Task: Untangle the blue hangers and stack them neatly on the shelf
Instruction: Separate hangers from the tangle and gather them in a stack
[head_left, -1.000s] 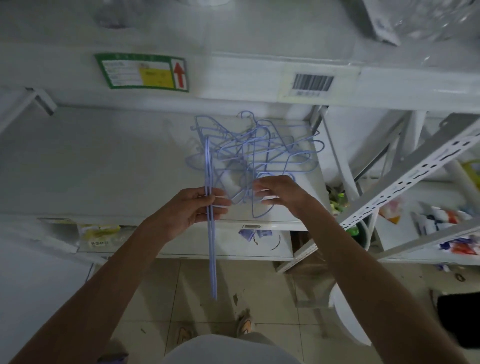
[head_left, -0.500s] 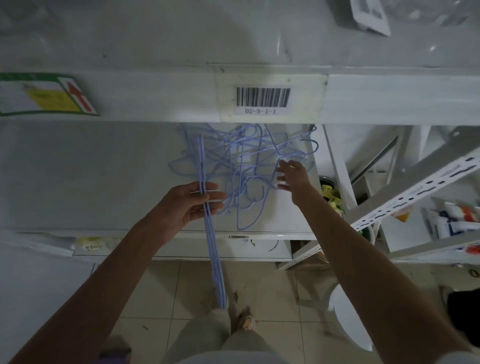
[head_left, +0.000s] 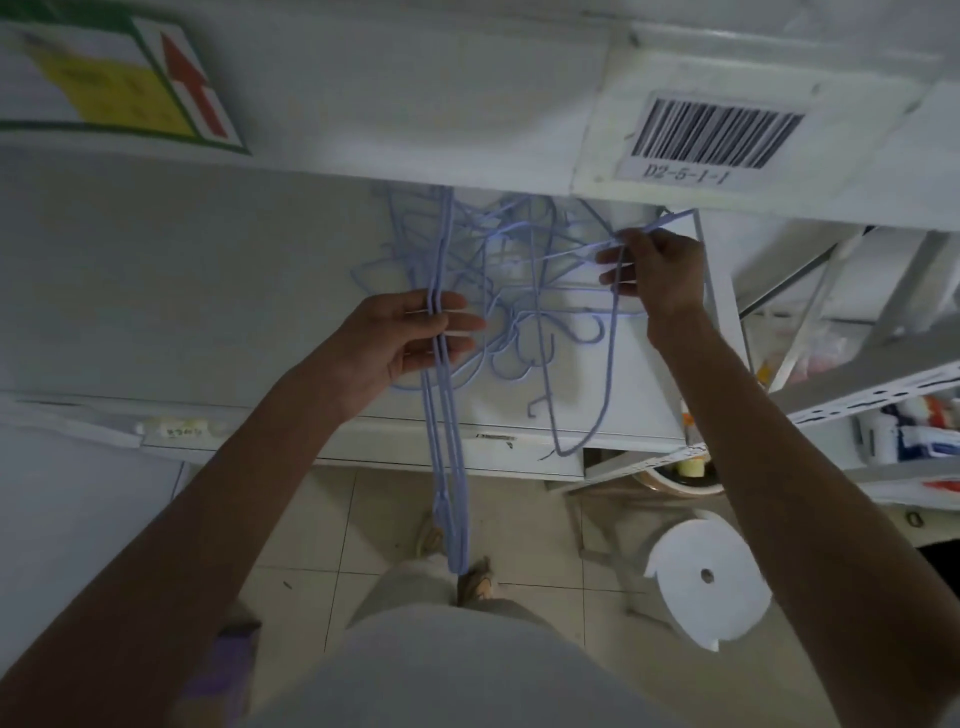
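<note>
Fingers (head_left: 457, 322) of the left hand (head_left: 402, 338) are curled around a bunch of sorted hangers (head_left: 445, 415) that hangs past the shelf (head_left: 208, 291) edge toward the floor, while the right hand (head_left: 657, 273) pinches one wire of the tangled blue hangers (head_left: 519, 291). That tangle sits on the white shelf between both hands (total spaghetti, hooks everywhere), partly tucked under the upper shelf beam carrying a barcode label (head_left: 714, 135) and a red-arrow sticker (head_left: 192, 93). Down on the tiled floor, right of the feet, sits a white round stool (head_left: 709, 577).

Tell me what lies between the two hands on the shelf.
In the head view, the tangled blue hangers fill the stretch between the left hand and the right hand, lying on the white shelf.
</note>
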